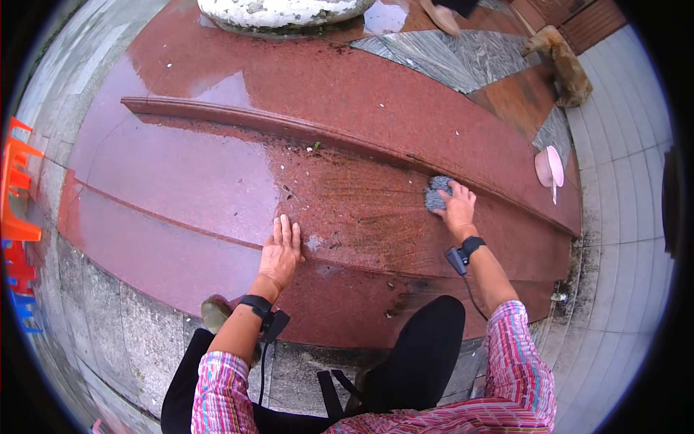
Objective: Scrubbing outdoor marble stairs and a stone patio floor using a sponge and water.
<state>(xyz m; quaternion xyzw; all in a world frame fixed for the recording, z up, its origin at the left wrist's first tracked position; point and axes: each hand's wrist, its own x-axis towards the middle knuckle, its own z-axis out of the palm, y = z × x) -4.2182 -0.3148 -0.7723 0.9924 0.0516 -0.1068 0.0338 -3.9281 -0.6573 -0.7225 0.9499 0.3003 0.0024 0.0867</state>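
Note:
Wet reddish stone steps [347, 217] spread out before me, with dirt streaks and bits of debris on the tread. My right hand [459, 209] grips a grey scouring pad [438, 194], perhaps two pads side by side, and presses it on the tread close to the foot of the upper step's riser [303, 133]. My left hand [281, 252] rests flat on the front edge of the same tread, fingers spread a little and holding nothing. Both wrists wear black straps with small cabled devices.
A pink plastic dipper [549, 167] sits on the upper step at right. Behind it stands a brown dog [566, 68]. A person's shoe [440, 17] and a peeling white round base [287, 13] are at the top. Plastic stools [20, 190] stand at far left.

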